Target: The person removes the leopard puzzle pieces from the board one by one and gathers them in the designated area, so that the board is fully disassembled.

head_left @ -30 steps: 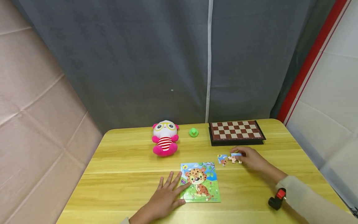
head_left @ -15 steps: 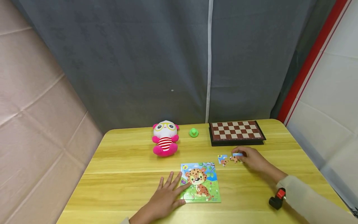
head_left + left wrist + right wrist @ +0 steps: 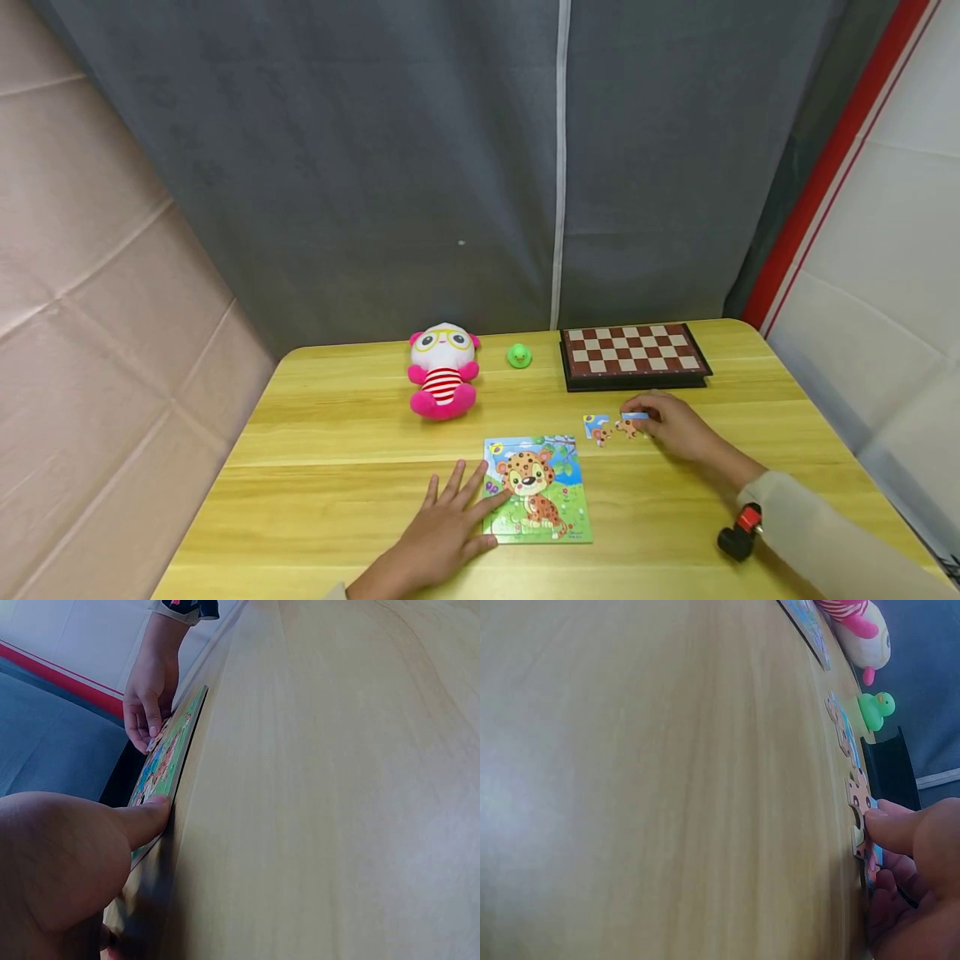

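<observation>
Head view: my left hand (image 3: 442, 537) lies spread, fingertips on the puzzle (image 3: 537, 492), holding nothing; my right hand (image 3: 673, 427) pinches a loose piece (image 3: 628, 427) just beside a second piece (image 3: 597, 427), below the chessboard (image 3: 633, 350). Left wrist view: my thumb rests on the puzzle's edge; light pressure should suffice. Right wrist view: thumb and bent fingers pinch that piece; best kept flat.

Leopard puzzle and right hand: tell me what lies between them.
In the head view, one loose puzzle piece lies between the leopard puzzle and the right hand, which pinches another piece.
</observation>
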A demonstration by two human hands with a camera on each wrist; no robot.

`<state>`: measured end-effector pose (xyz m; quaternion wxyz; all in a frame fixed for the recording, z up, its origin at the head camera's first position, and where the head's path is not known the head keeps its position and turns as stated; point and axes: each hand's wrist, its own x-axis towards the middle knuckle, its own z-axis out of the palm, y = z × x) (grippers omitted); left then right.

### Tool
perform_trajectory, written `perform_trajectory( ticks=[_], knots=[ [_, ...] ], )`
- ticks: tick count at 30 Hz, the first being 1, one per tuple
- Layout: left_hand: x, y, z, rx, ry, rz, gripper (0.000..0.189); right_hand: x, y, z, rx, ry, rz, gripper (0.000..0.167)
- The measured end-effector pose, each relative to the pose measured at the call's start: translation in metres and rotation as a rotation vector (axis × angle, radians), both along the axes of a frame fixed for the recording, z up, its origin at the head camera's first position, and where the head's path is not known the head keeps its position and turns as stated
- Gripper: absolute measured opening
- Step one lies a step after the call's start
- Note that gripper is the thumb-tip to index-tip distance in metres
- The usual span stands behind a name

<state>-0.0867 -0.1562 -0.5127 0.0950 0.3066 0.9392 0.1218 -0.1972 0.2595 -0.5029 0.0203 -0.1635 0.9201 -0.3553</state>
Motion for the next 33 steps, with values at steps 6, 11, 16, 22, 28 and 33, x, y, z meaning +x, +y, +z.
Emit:
perform_trajectory(
  ticks=[6, 11, 16, 22, 28, 33],
  knots=[
    [0.0002, 0.0002, -0.0001, 0.001, -0.002, 0.003, 0.062, -0.0020, 0.0023, -0.0028, -0.016, -0.034, 0.004, 0.020],
    [0.0005, 0.0006, 0.0006, 0.001, -0.002, 0.003, 0.062, -0.0030, 0.0039, -0.0037, -0.018, -0.037, 0.003, 0.020],
    [0.0005, 0.0004, 0.0007, 0.005, -0.005, 0.004, 0.062, -0.0043, 0.0048, -0.0042, -0.011, -0.022, 0.009, 0.020],
    [0.0002, 0.0004, 0.0007, -0.001, 0.000, 0.003, 0.062, -0.0051, 0.0049, -0.0048, -0.004, -0.022, 0.013, 0.020],
    [0.0005, 0.0005, 0.0013, -0.004, -0.005, 0.006, 0.062, -0.0050, 0.0047, -0.0051, -0.005, -0.023, 0.015, 0.020],
    [0.0006, 0.0003, 0.0004, -0.001, -0.002, 0.004, 0.062, -0.0052, 0.0053, -0.0055, -0.009, -0.023, 0.019, 0.020]
  ],
)
